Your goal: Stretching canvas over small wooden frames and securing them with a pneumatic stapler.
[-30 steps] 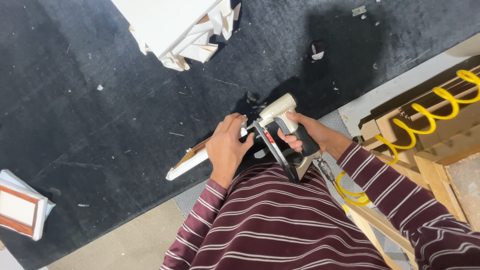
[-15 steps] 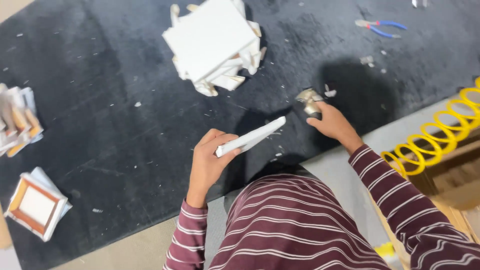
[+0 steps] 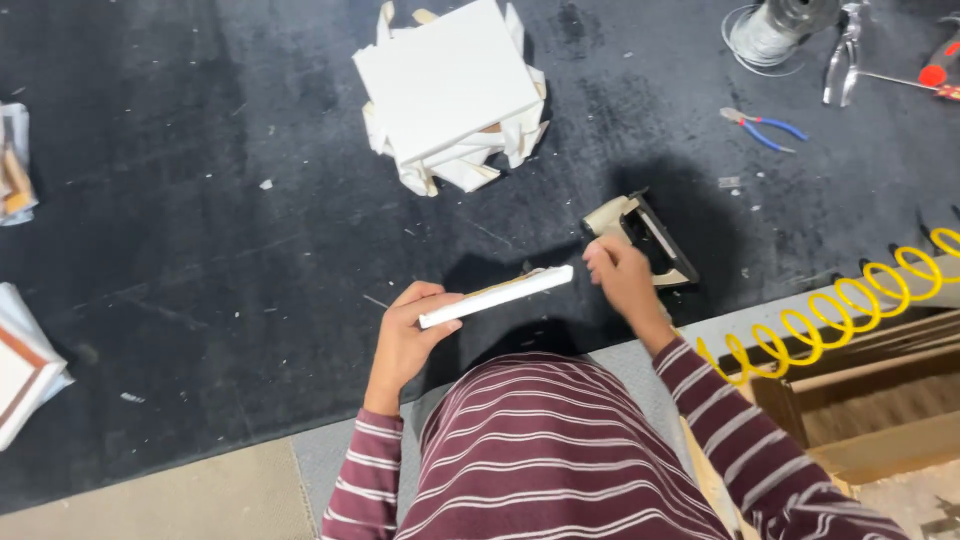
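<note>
Frame (image 3: pixel 497 296) sits edge-up over the bench (image 3: pixel 200 250), my left hand (image 3: pixel 405 335) clamped on its near end. Looks light and stiff; best held by the wooden edges, off the white canvas. Right hand (image 3: pixel 622 278) rests loosely curled on the stapler (image 3: pixel 645 235), not gripping the frame.

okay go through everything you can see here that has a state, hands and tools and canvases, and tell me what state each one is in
Left hand: gripping the small white canvas, held edge-up above the mat.
Right hand: resting on the pneumatic stapler.
Pneumatic stapler: lying on the black mat.
Stack of white canvases: piled, loose corner flaps sticking out.
Blue-handled pliers: lying flat, untouched.
Yellow air hose: coiled.
</note>
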